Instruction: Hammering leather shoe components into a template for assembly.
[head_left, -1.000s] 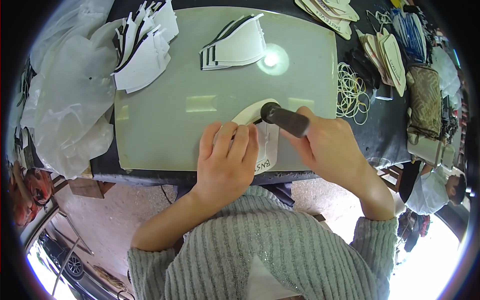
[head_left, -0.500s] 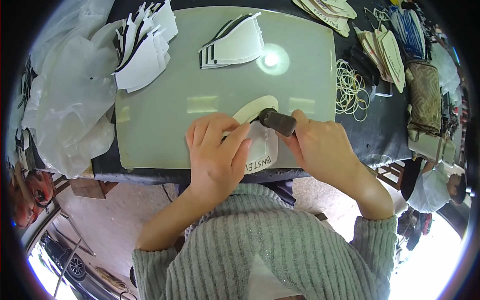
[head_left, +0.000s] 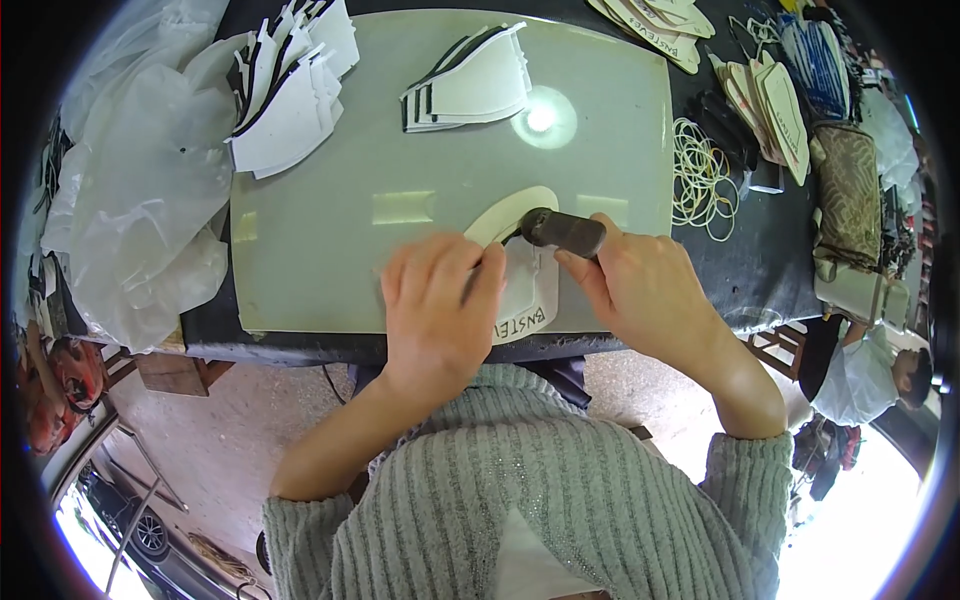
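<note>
My right hand (head_left: 650, 280) is closed around the handle of a hammer (head_left: 568, 234), whose dark head lies over a cream pattern board (head_left: 525, 205) near the mat's front edge. On that board rests a white shaped piece (head_left: 520, 278) with a dark strip along its edge. My left hand (head_left: 432, 305), slightly blurred, covers the left side of the piece, its fingers bent and a bit of dark edging between thumb and fingers. Farther back, a small stack of white pieces (head_left: 480, 90) with black edges lies on the mat. My left fingertips are partly hidden.
A greenish-grey mat (head_left: 320, 220) covers the table's middle. More white pieces (head_left: 290, 110) and clear plastic bags (head_left: 150, 200) lie at left. On the right are a tangle of cord (head_left: 703, 185), cream pattern boards (head_left: 768, 110) and a patterned pouch (head_left: 848, 190).
The hammer head has shifted slightly right and turned a little. My left hand has moved slightly right, its fingers drawn closer together. The board remains in nearly the same place.
</note>
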